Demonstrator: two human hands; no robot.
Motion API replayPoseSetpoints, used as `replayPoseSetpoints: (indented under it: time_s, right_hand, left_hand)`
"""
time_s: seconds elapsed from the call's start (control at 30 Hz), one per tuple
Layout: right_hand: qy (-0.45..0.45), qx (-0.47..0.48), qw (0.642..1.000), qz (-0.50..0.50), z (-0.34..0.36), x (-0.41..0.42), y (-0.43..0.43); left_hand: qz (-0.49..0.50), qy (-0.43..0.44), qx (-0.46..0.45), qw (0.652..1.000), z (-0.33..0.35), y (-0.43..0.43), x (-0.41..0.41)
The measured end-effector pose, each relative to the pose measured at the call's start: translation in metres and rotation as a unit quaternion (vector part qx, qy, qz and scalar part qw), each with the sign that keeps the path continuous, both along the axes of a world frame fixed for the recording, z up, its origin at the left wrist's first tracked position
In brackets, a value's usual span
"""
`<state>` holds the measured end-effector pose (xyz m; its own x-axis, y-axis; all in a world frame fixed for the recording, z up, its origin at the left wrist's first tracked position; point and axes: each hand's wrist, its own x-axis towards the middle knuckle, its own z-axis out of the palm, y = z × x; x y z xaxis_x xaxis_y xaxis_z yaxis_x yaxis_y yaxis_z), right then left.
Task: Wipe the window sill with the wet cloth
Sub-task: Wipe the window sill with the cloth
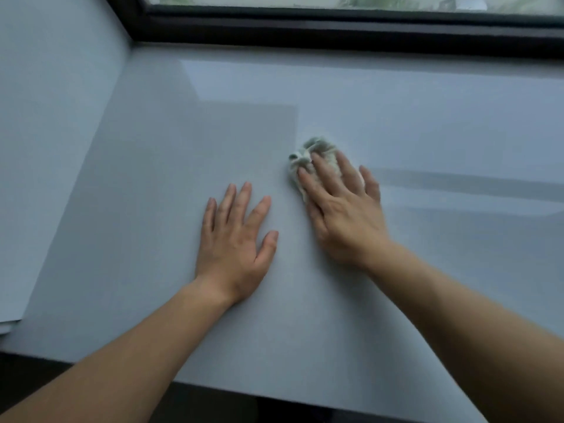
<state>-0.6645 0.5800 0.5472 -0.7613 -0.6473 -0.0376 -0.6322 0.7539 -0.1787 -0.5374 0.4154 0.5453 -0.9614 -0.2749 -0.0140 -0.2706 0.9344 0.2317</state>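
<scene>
Left grip [235,245], right grip [345,218] (both bare).

No word, label, brand or number can be read anywhere here. The window sill [146,215] is a plain pale surface from its front edge to the dark window frame [335,29], with nothing printed on either. The bunched cloth [309,150] lying on the sill is blurred, and I can make out no tag or lettering on it.
</scene>
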Motion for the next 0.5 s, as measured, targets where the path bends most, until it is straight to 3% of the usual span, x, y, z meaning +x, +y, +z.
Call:
replayPoseSetpoints:
  time_s: [0.1, 0.27, 0.4, 0.5]
  right_hand:
    - [-0.001, 0.003, 0.999, 0.047, 0.002, -0.033, 0.02]
    - [-0.023, 0.001, 0.98, -0.196, 0.003, -0.091, -0.013]
    - [0.0, -0.006, 1.0, -0.003, 0.0, -0.069, -0.033]
    - [-0.006, -0.01, 1.0, 0.01, 0.001, -0.109, -0.018]
  left_hand:
    - [0.004, 0.028, -0.007, 1.0, 0.006, -0.007, -0.007]
    - [0.021, 0.06, 0.011, 0.998, 0.011, -0.031, -0.064]
    - [0.051, 0.021, 0.074, 0.996, 0.006, -0.034, -0.126]
    - [0.057, -0.023, 0.032, 0.998, 0.0, -0.033, -0.142]
